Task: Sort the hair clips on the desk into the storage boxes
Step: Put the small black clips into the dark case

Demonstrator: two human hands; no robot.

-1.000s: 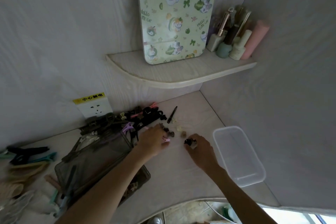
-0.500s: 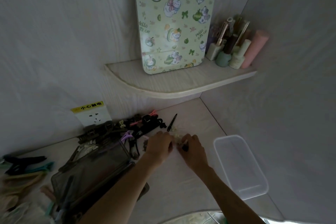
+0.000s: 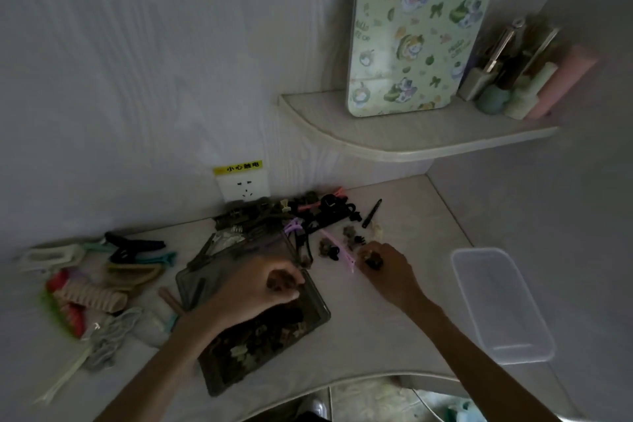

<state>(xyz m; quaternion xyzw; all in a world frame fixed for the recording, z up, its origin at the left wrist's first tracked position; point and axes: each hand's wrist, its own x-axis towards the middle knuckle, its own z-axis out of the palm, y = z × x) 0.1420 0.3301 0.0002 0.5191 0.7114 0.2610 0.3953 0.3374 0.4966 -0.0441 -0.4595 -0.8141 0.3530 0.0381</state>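
Note:
A dark see-through storage box (image 3: pixel 310 325) lies in the middle of the desk with several small clips inside. My left hand (image 3: pixel 263 288) hovers over it, closed on small dark clips. My right hand (image 3: pixel 387 267) rests on the desk to its right, fingers pinched on a small dark hair clip (image 3: pixel 372 259). Several small clips (image 3: pixel 330 248) and a lilac clip (image 3: pixel 337 247) lie loose just left of that hand. A pile of dark and pink clips (image 3: pixel 315 211) sits by the wall. An empty clear storage box (image 3: pixel 500 305) stands at the right.
Large claw clips (image 3: pixel 102 271) in several colours cover the desk's left side. A wall socket (image 3: pixel 244 186) is behind the pile. A corner shelf (image 3: pixel 411 137) above holds a patterned board (image 3: pixel 421 27) and bottles (image 3: pixel 520 79). The desk's curved front edge (image 3: pixel 359 380) is near.
My left hand has pulled back from the loose clips to above the dark box. My right hand stays by the small clips. The camera view has swung left, and the picture is darker.

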